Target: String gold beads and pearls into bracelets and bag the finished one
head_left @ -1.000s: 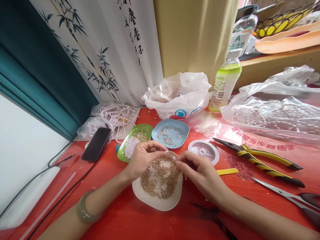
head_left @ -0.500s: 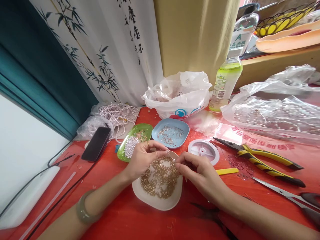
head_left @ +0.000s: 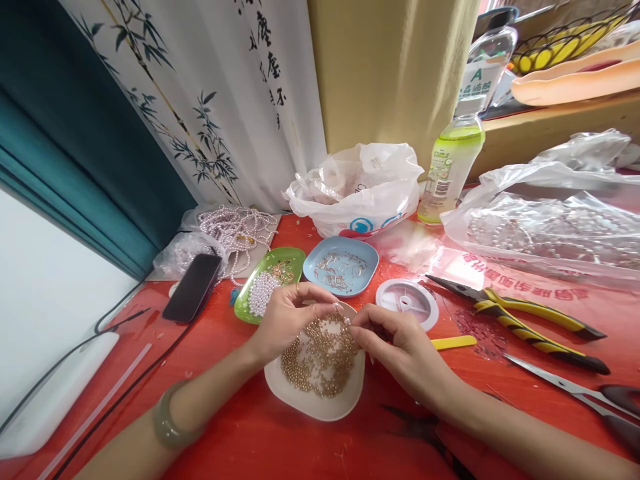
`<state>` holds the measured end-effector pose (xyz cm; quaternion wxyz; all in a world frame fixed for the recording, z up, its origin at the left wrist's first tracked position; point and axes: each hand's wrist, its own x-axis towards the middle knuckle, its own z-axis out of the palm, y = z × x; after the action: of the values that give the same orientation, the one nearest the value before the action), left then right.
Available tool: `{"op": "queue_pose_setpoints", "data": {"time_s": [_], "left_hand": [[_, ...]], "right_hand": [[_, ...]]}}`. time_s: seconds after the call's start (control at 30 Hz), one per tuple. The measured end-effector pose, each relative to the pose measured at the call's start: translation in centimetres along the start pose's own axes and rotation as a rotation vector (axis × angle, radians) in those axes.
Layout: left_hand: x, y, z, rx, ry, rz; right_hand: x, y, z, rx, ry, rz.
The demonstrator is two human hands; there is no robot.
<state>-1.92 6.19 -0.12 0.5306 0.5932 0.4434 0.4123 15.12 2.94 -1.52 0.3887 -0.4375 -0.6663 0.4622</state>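
Observation:
My left hand [head_left: 293,315] is pinched over the far side of a cream plate [head_left: 325,408] of small gold beads [head_left: 320,357]. Thumb and forefinger are closed on something too fine to make out. Facing it, my right hand [head_left: 395,337] is also in a pinch, just above the plate's right edge. A tiny whitish speck shows at its fingertips, too small to name. Behind the left hand is a green dish [head_left: 244,310] with white pearl beads [head_left: 263,293] and some gold pieces. A blue dish [head_left: 345,288] beyond holds small metal pieces.
On the right lie a white spool [head_left: 407,303], a yellow stick [head_left: 455,343], yellow-black pliers [head_left: 530,323] and scissors [head_left: 575,387]. A phone [head_left: 193,288] and pearl strands [head_left: 240,227] are at left. Plastic bags [head_left: 360,193] and a bottle [head_left: 445,167] stand behind.
Both hands stay in nearly the same place above the plate. The left fingertips have shifted very slightly; the dishes and tools have not moved.

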Motion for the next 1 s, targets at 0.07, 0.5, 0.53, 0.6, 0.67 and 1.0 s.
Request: {"op": "queue_pose_setpoints", "data": {"time_s": [0.07, 0.5, 0.53, 0.6, 0.67, 1.0], "left_hand": [[0.03, -0.12, -0.03, -0.038, -0.001, -0.002], [0.49, -0.74, -0.30, -0.072, 0.042, -0.018], [0.52, -0.76, -0.28, -0.070, 0.043, -0.025], [0.55, -0.76, -0.26, -0.074, 0.030, -0.025], [0.54, -0.73, -0.28, -0.080, 0.006, -0.008], [0.51, -0.62, -0.36, -0.047, -0.010, 0.032]], "right_hand": [[-0.04, 0.09, 0.02, 0.000, -0.003, 0.003], [-0.06, 0.19, -0.01, 0.024, -0.011, -0.013], [-0.08, 0.22, 0.00, 0.028, -0.012, -0.014], [-0.10, 0.25, 0.00, 0.033, -0.013, -0.014], [-0.09, 0.25, 0.01, 0.034, -0.013, -0.012], [-0.13, 0.25, 0.02, 0.014, -0.029, 0.017]]}}
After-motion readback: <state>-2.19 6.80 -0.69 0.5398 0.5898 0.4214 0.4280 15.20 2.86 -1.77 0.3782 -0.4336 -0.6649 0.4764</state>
